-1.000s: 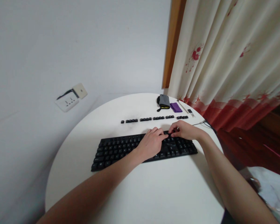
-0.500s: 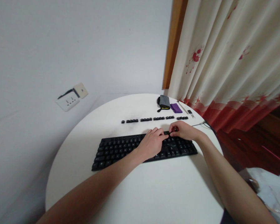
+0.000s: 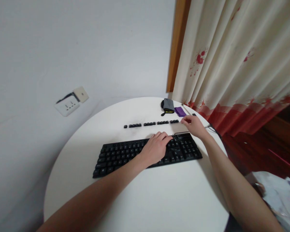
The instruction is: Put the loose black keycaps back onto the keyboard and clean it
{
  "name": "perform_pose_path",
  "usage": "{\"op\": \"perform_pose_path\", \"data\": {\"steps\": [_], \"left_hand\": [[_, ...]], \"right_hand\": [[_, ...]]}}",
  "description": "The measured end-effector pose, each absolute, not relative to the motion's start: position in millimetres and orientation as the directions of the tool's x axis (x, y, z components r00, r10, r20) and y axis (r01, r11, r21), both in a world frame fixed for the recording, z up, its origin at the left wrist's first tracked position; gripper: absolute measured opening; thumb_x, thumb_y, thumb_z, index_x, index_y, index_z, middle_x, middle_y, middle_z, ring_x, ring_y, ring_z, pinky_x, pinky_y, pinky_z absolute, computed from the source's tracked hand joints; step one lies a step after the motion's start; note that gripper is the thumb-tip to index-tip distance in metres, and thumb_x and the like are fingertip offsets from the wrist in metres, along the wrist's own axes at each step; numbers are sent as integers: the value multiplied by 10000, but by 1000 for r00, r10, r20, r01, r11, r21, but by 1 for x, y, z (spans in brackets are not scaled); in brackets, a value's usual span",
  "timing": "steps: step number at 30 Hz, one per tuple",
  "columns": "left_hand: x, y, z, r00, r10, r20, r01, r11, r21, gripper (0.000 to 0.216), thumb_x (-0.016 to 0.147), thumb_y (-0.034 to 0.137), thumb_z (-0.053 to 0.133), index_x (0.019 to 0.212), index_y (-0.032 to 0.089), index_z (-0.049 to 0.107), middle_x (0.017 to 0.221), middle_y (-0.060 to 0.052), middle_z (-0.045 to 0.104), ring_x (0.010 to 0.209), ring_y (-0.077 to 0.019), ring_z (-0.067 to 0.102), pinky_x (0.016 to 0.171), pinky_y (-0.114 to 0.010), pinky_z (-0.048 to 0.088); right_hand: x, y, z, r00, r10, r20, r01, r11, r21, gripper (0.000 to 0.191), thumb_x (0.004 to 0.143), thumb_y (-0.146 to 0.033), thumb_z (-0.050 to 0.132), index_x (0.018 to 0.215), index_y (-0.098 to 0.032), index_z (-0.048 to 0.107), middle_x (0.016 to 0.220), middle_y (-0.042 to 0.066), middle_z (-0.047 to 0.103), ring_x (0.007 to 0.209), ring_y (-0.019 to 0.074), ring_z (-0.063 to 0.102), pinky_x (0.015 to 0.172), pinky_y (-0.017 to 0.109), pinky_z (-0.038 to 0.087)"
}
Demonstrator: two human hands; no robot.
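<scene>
A black keyboard lies across the table, its upper right part showing beyond my left hand. That hand rests on the keyboard's middle, palm down, its fingers stretched out and the thumb pointing right. Behind the keyboard runs a row of small black keycaps set out in short groups. My right hand is at the right end of this row, above the table, with thumb and fingertips brought together. Whatever is between those fingertips is too small to make out. The rightmost keycaps are hidden behind this hand.
Near the table's far edge lie a grey pouch and a purple cloth. A thin cable runs off the white round table at the right. A wall socket is on the left; a curtain hangs behind at right.
My right hand has moved from the keyboard's upper right, away from me, to the end of the keycap row. My left hand has stayed on the keyboard. The view has shifted slightly.
</scene>
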State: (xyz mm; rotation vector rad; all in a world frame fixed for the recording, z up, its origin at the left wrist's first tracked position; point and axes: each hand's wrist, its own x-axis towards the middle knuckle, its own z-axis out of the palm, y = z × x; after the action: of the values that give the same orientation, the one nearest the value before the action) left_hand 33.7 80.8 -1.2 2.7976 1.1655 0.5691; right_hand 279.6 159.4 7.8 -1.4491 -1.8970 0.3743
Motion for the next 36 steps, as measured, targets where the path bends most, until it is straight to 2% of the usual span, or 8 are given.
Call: {"op": "perform_pose_path", "data": {"steps": [3,5,10,17,25,29,33,36], "left_hand": [[34,81,-2,649,692,315,668,-717,200,456,870,19,408,1255,203,570,1140,-83,567,1090,-239,496,943,-419,446],[33,81,-2,650,690,318,663,-720,205,443,875,19,403,1238,203,579,1141,-80,570,1086,-238,499,938,-416,446],[32,82,-2,652,685,325,654,-725,216,419,883,24,404,1212,204,592,1133,-71,576,1072,-234,505,926,-401,445],[33,81,0,651,686,324,655,-724,216,413,885,26,414,1209,206,596,1129,-68,577,1074,-234,503,918,-395,446],[33,82,-1,654,682,326,656,-726,204,402,888,26,416,1208,193,595,1131,-65,576,1077,-234,499,921,-397,442],[32,82,-1,653,685,323,660,-724,201,401,897,39,414,1220,196,592,1140,-71,573,1088,-235,496,934,-399,443],[32,81,-2,649,691,318,669,-717,195,401,901,48,413,1217,212,596,1138,-74,571,1087,-238,497,930,-402,446],[32,81,-2,647,694,317,672,-715,194,406,898,49,415,1225,214,591,1116,-70,575,1081,-239,498,932,-404,445]], "right_hand": [[300,174,-1,175,862,476,790,166,-590,256,860,-244,514,926,-130,733,876,108,720,781,226,619,778,339,469],[310,181,-9,228,835,500,819,113,-562,297,863,-208,492,996,-115,740,942,134,714,818,241,621,811,360,475],[312,188,-23,107,869,483,901,120,-417,299,842,-202,566,1075,-181,754,1150,135,652,1101,297,539,1000,449,401],[293,183,-24,46,933,357,952,67,-297,362,856,-239,611,1194,-319,713,1414,99,492,1255,371,390,958,558,393],[287,183,-17,32,948,317,960,59,-273,165,809,-235,668,923,-261,784,1266,103,597,1191,358,436,928,521,397],[288,174,-2,-38,957,289,907,154,-393,129,772,-216,680,869,-193,764,1030,105,681,998,271,557,872,408,439],[287,152,17,-331,933,139,672,337,-660,155,761,-273,686,857,-161,732,805,48,708,728,176,595,719,304,476],[282,138,27,-466,884,25,609,341,-716,171,742,-285,696,855,-161,728,771,36,709,703,170,608,664,281,471]]}}
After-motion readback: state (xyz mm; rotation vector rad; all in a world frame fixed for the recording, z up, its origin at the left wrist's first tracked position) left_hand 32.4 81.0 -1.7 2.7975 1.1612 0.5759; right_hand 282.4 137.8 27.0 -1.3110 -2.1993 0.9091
